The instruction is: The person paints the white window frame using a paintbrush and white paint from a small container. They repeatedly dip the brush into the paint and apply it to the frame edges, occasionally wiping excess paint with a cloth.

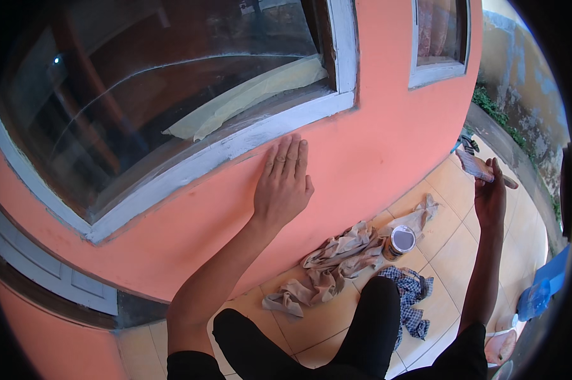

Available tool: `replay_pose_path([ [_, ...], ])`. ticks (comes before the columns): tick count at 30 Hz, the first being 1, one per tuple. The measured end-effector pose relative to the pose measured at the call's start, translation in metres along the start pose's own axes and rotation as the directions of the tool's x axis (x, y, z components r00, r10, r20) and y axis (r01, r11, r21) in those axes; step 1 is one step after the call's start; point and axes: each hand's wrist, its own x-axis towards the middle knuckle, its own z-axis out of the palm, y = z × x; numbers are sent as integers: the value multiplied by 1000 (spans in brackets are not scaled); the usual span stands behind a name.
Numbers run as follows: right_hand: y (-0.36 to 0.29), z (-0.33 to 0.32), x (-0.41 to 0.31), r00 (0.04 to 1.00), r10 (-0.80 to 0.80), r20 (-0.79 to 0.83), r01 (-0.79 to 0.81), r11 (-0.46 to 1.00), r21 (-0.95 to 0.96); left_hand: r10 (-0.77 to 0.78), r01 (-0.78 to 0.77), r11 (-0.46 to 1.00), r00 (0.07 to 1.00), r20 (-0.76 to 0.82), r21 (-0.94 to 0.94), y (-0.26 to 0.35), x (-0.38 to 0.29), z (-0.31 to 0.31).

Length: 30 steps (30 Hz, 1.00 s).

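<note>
My left hand point(283, 185) lies flat against the salmon-pink wall point(381, 137), its fingertips just below the white-painted window frame point(267, 133). My right hand point(490, 194), raised at the right, holds a paintbrush point(477, 167) whose bristles and ferrule are coated with whitish paint; the bristles point up and left, away from the wall. A strip of masking tape or paper point(248, 102) is stuck along the lower part of the window glass, partly wavy. On the floor stands an open paint can point(402, 239) with light greyish-white contents.
A crumpled beige cloth point(333, 261) runs along the wall's foot, and a blue checked cloth point(412, 304) lies near my knee. Blue containers point(535, 297) stand at the lower right. A smaller window point(438, 73) is further along; a white panelled door point(53, 266) is lower left.
</note>
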Motion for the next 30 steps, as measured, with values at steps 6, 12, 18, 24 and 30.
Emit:
replay_pose_path([
  [6, 6, 8, 1, 996, 24, 91, -22, 1000, -21, -21, 27, 996, 998, -63, 85, -3, -5, 4],
  [12, 31, 19, 4, 932, -11, 362, 36, 997, -64, -119, 129, 974, 991, -60, 189, -61, -84, -62],
  [18, 63, 111, -17, 915, -28, 403, 101, 982, -160, -62, 133, 951, 966, -252, 278, -102, -141, -82],
  [24, 100, 198, -16, 748, -163, 644, 292, 951, -98, 354, -284, 925, 885, -301, 252, -109, -165, -33],
  [30, 124, 286, -18, 412, -34, 911, 649, 713, -267, 334, -243, 926, 883, -330, 288, -117, -163, -21],
])
